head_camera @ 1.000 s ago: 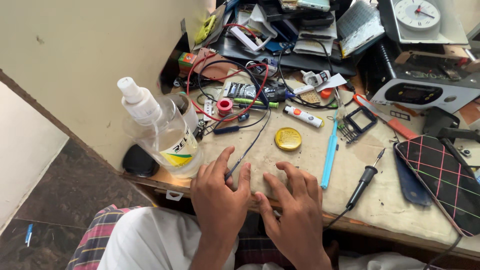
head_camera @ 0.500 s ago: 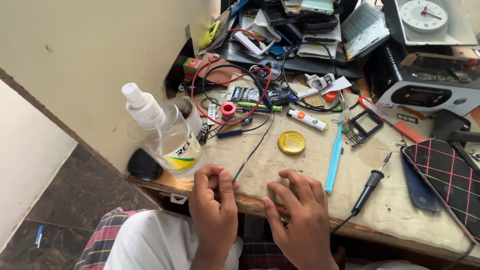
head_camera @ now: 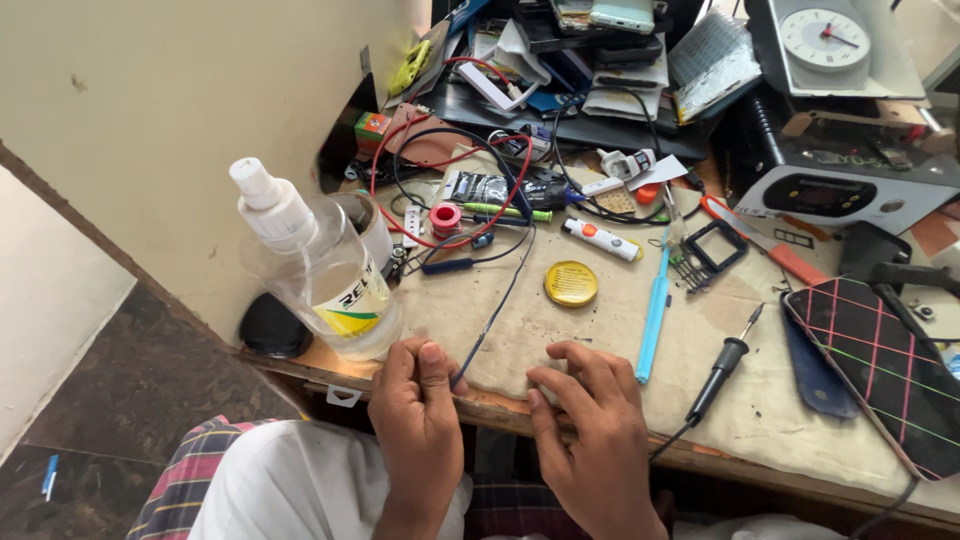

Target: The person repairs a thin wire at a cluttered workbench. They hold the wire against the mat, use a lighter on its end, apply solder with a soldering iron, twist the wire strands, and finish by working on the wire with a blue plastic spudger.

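A head-worn view looks down at two bare hands at the near edge of a cluttered work surface (head_camera: 600, 300). The left hand (head_camera: 420, 400) is curled closed, pinching the near end of a thin dark wire (head_camera: 495, 315) between thumb and fingers. The right hand (head_camera: 595, 425) rests just beside it, fingers loosely spread on the cloth-covered edge, holding nothing.

The wire runs away from the left hand toward a tangle of red and black leads. It looks light, limp and slippery, best gripped close to its end.

Just left of the left hand stands a clear plastic bottle (head_camera: 330, 280) with a white cap and a white, green and yellow label. Beyond the hands lies a round yellow tin (head_camera: 571, 283); to the right of the right hand, a light blue tool (head_camera: 654, 310) and a black-handled soldering iron (head_camera: 722, 365). Farther right lies a dark case crossed with pink lines (head_camera: 880, 365). A white clock (head_camera: 825, 38) sits farthest away.
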